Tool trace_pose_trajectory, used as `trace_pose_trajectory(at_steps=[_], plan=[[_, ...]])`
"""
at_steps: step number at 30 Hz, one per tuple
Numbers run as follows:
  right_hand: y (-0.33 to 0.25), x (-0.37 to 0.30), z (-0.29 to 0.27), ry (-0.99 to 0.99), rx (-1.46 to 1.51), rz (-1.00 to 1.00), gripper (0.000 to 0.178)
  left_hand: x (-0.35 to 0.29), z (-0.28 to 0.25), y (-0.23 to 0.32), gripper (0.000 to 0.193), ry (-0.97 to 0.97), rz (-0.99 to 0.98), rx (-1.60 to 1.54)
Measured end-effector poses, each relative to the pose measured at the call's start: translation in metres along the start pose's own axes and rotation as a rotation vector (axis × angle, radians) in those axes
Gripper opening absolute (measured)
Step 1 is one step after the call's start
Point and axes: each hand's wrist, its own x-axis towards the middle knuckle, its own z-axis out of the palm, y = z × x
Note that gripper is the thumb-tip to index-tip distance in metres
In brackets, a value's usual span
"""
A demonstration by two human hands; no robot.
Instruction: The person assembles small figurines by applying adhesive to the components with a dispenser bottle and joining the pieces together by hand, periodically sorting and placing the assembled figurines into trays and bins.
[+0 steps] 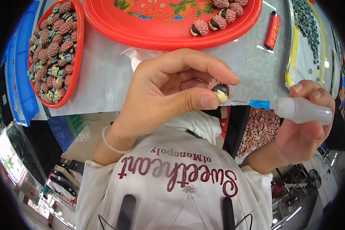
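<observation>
My left hand pinches a small figurine between thumb and forefinger. The piece has a ridged pink shell, a dark middle and a cream-coloured lower part. In my right hand, fingers and thumb close round a translucent white squeeze bottle with a blue needle tip. Its thin needle points left at the figurine; whether it touches is too fine to tell. Beyond my hands, similar pink and dark pieces lie on the right side of a red patterned tray.
A red basket at the left is heaped with pink and grey-blue pieces. Right of the tray lies a red lighter. Farther right, a yellow-edged tray bears many small dark grey parts. Pink pieces fill an area below the table edge.
</observation>
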Motion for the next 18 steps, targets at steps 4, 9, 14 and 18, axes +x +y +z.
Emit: trace_pose_trajectory(at_steps=[4, 9, 14, 18], plan=[[-0.002, 0.004, 0.007, -0.042, 0.009, -0.051, 0.05, 0.001, -0.001, 0.001, 0.036, -0.02, 0.017, 0.039], [-0.024, 0.01, -0.005, -0.247, -0.191, -0.101, 0.047, 0.0, -0.002, 0.004, 0.038, 0.013, -0.049, 0.057], [-0.027, 0.01, -0.004, -0.34, -0.239, -0.266, 0.045, 0.0, -0.002, 0.004, 0.038, -0.007, -0.065, 0.039], [-0.018, 0.0, 0.001, -0.215, -0.211, -0.269, 0.045, 0.0, 0.0, 0.007, 0.037, 0.04, -0.091, 0.018]])
